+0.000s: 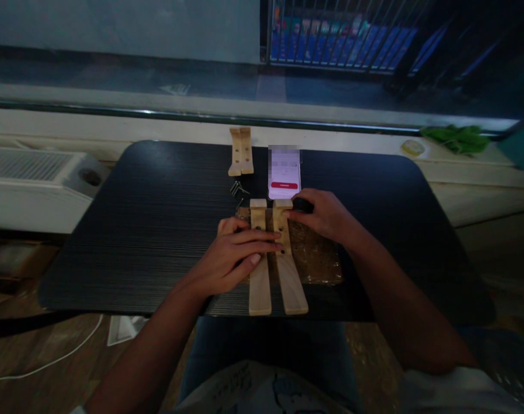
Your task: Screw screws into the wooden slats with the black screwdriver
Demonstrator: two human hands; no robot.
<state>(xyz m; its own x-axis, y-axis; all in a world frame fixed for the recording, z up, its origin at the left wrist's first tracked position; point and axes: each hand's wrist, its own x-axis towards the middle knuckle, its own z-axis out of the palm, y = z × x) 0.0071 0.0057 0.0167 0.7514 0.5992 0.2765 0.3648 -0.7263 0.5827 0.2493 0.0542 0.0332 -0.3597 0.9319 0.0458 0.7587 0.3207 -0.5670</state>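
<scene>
Two pale wooden legs [291, 284] with drilled holes lie side by side, the left wooden piece [259, 287] parallel to the right one. They rest on a brown, plastic-wrapped slab [317, 259], their near ends reaching past its edge. Across both pieces lies my left hand [233, 256], fingers stretched out and flat, fingertips by the right piece's holes. My right hand [324, 215] grips the far end of the right wooden piece between thumb and fingers. A dark shape shows between that thumb and index finger; I cannot make out what it is.
Two more wooden pieces [241, 152] stand together at the table's far edge. Several screws [237, 188] lie near them. A lit phone [285, 175] lies beyond my right hand. The black table [158, 230] meets a windowsill; a white radiator [41, 184] is at left.
</scene>
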